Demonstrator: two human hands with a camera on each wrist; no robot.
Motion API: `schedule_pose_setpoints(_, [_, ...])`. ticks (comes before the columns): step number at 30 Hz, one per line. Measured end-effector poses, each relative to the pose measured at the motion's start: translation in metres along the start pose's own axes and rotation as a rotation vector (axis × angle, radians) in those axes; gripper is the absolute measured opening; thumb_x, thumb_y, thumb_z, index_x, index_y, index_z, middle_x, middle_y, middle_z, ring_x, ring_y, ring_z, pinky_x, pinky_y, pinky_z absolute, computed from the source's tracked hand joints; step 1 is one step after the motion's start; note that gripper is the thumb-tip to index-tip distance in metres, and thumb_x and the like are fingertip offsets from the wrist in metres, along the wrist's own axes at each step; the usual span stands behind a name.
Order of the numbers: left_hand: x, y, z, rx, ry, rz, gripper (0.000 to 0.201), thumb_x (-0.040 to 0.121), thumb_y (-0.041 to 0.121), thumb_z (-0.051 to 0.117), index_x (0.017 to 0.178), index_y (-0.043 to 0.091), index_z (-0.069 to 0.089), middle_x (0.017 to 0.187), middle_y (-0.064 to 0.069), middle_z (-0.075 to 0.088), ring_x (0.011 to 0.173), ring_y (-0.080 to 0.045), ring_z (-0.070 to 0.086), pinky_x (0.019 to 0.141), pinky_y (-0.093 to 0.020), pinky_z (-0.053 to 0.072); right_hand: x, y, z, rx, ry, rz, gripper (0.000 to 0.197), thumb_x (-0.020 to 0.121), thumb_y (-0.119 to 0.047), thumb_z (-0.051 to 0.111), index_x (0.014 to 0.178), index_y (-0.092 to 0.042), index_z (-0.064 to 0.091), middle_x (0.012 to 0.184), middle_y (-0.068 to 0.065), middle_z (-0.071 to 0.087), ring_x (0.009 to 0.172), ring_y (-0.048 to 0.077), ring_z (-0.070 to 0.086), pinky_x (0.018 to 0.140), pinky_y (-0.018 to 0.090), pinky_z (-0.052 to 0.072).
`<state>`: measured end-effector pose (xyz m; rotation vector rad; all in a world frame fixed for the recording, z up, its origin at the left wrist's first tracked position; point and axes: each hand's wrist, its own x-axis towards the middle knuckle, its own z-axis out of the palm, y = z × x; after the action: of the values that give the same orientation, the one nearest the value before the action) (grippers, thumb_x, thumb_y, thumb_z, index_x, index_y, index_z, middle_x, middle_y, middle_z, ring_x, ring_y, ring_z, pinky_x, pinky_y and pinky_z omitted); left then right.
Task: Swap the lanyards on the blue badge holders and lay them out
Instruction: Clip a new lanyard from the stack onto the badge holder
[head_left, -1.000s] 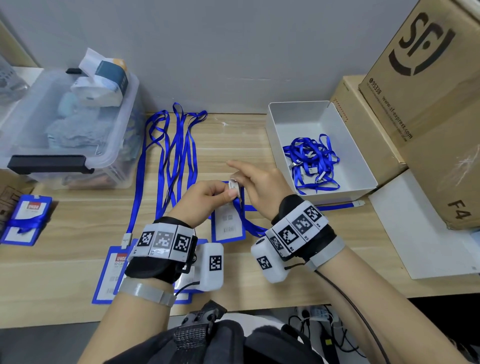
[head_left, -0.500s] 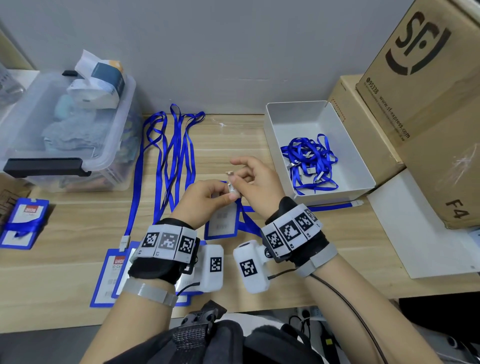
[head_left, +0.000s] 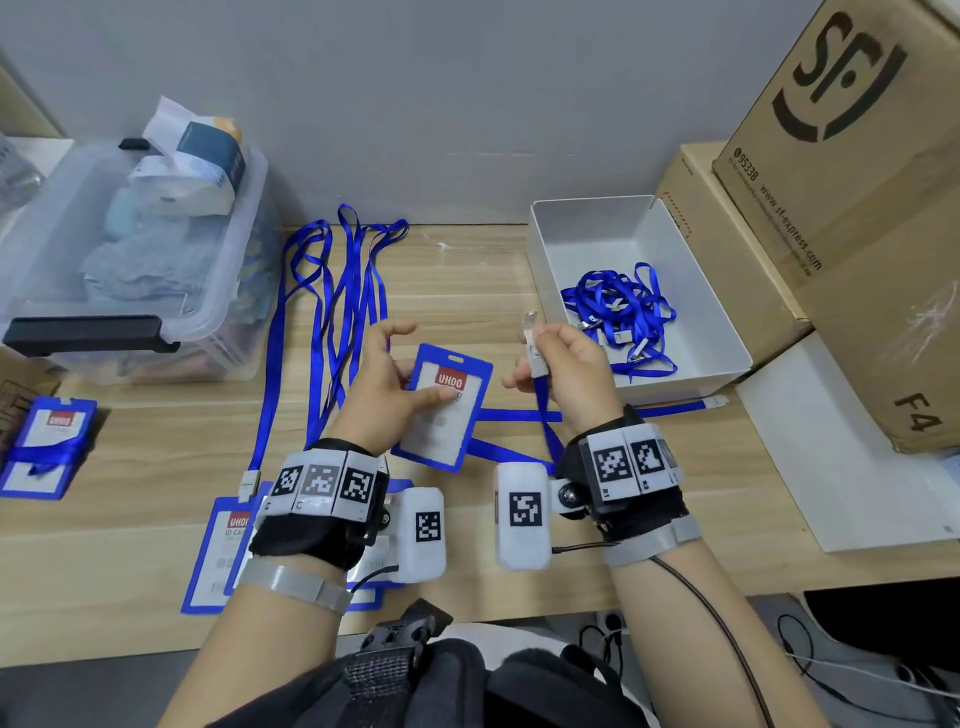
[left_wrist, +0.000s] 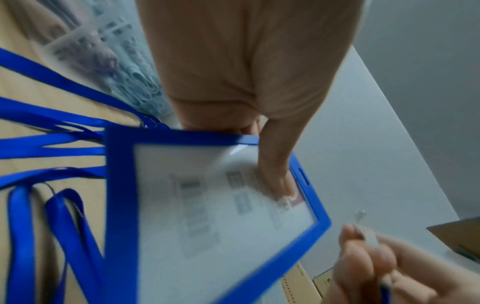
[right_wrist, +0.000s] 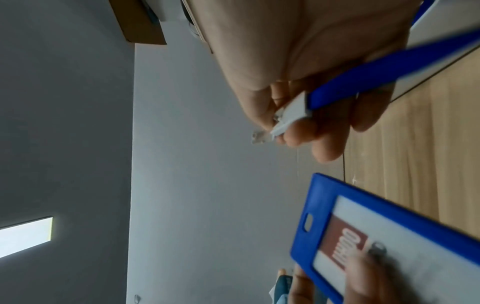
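White tray (head_left: 566, 228) of blue lanyards (head_left: 621, 312)

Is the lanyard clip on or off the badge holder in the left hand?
Off. The badge holder, held by the left hand, has an empty slot; the right hand pinches the lanyard clip apart from it.

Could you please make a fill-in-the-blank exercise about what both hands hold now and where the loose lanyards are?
1. The left hand holds a blue badge holder whose red label reads ____.
2. The right hand pinches the white ____ of a blue lanyard.
3. A tangle of lanyards lies inside the white ____.
4. The clip and the badge holder are ____, not joined.

Missing words: UHOO; clip; tray; apart
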<state>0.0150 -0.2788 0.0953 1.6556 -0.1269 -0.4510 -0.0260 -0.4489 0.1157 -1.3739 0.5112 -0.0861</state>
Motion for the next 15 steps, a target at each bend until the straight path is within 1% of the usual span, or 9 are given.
schedule_pose_setpoints(2, [0.001, 0.000, -0.001, -0.001, 0.019, -0.020, 0.042, 0.074, 0.002, 0.070, 0.098, 0.024, 0.044, 0.080, -0.005, 0.071, 0.074, -0.019, 0.069, 0.072, -0.035, 0.055, 0.000, 0.002, -0.003, -0.006, 0.013, 0.031, 0.019, 0.094, -0.015, 0.046, 0.078, -0.013, 0.057, 0.039, -0.004, 0.050, 0.039, 0.010, 0.051, 0.051, 0.025, 0.048])
schedule_pose_setpoints(3, [0.001, 0.000, -0.001, 0.005, 0.009, -0.013, 0.033, 0.075, 0.005, 0.070, 0.093, 0.022, 0.049, 0.076, -0.002, 0.072, 0.075, -0.019, 0.070, 0.071, -0.035, 0.055, 0.000, 0.003, -0.005, -0.026, 0.015, 0.040, 0.020, 0.093, -0.015, 0.047, 0.078, -0.013, 0.059, 0.039, -0.006, 0.048, 0.037, 0.010, 0.046, 0.046, 0.023, 0.045])
schedule_pose_setpoints(5, [0.001, 0.001, -0.001, 0.005, -0.021, 0.027, 0.019, 0.078, 0.006, 0.067, 0.087, 0.019, 0.056, 0.070, 0.006, 0.073, 0.071, -0.009, 0.069, 0.069, -0.026, 0.056, 0.000, 0.005, -0.007, -0.070, 0.017, 0.049, 0.021, 0.093, -0.017, 0.050, 0.076, -0.012, 0.062, 0.039, -0.005, 0.044, 0.034, 0.008, 0.037, 0.037, 0.017, 0.036])
schedule_pose_setpoints(7, [0.000, 0.003, -0.001, 0.012, -0.056, 0.068, 0.013, 0.082, 0.004, 0.062, 0.084, 0.017, 0.060, 0.068, 0.014, 0.071, 0.068, 0.000, 0.066, 0.065, -0.016, 0.054, -0.001, 0.006, -0.008, -0.110, 0.006, 0.056, 0.023, 0.092, -0.021, 0.052, 0.073, -0.013, 0.063, 0.038, -0.006, 0.041, 0.032, 0.006, 0.032, 0.034, 0.016, 0.029])
schedule_pose_setpoints(8, [0.000, 0.004, 0.000, 0.013, -0.077, 0.078, 0.013, 0.084, 0.004, 0.060, 0.084, 0.017, 0.060, 0.068, 0.015, 0.070, 0.067, 0.002, 0.065, 0.064, -0.013, 0.052, -0.002, 0.006, -0.008, -0.129, -0.003, 0.054, 0.023, 0.091, -0.022, 0.053, 0.072, -0.013, 0.063, 0.038, -0.007, 0.040, 0.032, 0.006, 0.031, 0.034, 0.015, 0.027])
schedule_pose_setpoints(10, [-0.002, 0.006, 0.000, 0.025, -0.122, 0.083, 0.015, 0.085, 0.004, 0.058, 0.087, 0.018, 0.061, 0.072, 0.010, 0.070, 0.068, 0.002, 0.064, 0.065, -0.012, 0.051, -0.004, 0.005, -0.007, -0.175, -0.019, 0.035, 0.024, 0.090, -0.020, 0.055, 0.068, -0.013, 0.063, 0.037, -0.007, 0.038, 0.032, 0.004, 0.029, 0.034, 0.015, 0.025])
schedule_pose_setpoints(11, [-0.003, 0.006, 0.001, 0.037, -0.150, 0.082, 0.016, 0.086, 0.004, 0.057, 0.090, 0.019, 0.062, 0.078, 0.008, 0.069, 0.069, 0.002, 0.064, 0.067, -0.012, 0.051, -0.005, 0.005, -0.006, -0.199, -0.025, 0.027, 0.024, 0.089, -0.018, 0.057, 0.067, -0.012, 0.062, 0.037, -0.007, 0.037, 0.031, 0.004, 0.029, 0.033, 0.014, 0.025])
schedule_pose_setpoints(13, [-0.004, 0.007, 0.002, 0.043, -0.209, 0.076, 0.023, 0.087, 0.003, 0.055, 0.103, 0.019, 0.061, 0.087, 0.003, 0.068, 0.073, 0.002, 0.064, 0.068, -0.013, 0.051, -0.005, 0.007, -0.004, -0.248, -0.032, 0.005, 0.024, 0.087, -0.017, 0.060, 0.063, -0.013, 0.062, 0.034, -0.008, 0.036, 0.030, 0.003, 0.029, 0.034, 0.014, 0.025])
schedule_pose_setpoints(15, [-0.005, 0.007, 0.004, 0.033, -0.253, 0.056, 0.031, 0.088, 0.003, 0.053, 0.114, 0.020, 0.057, 0.092, 0.003, 0.068, 0.074, 0.002, 0.064, 0.068, -0.011, 0.050, -0.004, 0.012, -0.002, -0.328, -0.027, -0.030, 0.025, 0.084, -0.019, 0.063, 0.059, -0.017, 0.062, 0.033, -0.010, 0.040, 0.031, 0.003, 0.034, 0.039, 0.015, 0.028])
